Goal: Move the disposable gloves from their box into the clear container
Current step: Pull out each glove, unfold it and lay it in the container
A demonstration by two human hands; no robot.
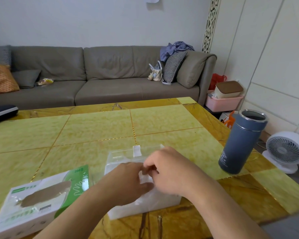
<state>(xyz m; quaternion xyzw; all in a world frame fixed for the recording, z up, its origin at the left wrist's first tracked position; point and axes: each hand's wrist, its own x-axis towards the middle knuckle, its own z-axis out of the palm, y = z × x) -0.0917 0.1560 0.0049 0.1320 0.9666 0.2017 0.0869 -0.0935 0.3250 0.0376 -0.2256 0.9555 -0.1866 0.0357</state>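
Note:
The white and green glove box [40,202] lies at the table's near left, and its oval top opening shows bare brown inside. To its right stands the clear container [121,156], holding a whitish stack of disposable gloves [143,202]. Both hands meet over the container's middle. My left hand [128,180] rests on the stack with its thumb against a translucent glove edge. My right hand [169,171] has curled fingers that pinch the thin glove plastic at the same spot. My hands and forearms hide much of the stack.
A blue-grey lidless flask [242,142] stands upright near the table's right edge. A small white fan [285,150] sits on the floor beyond that edge. A dark pouch [2,110] lies at the table's far left. The grey sofa [100,78] runs behind.

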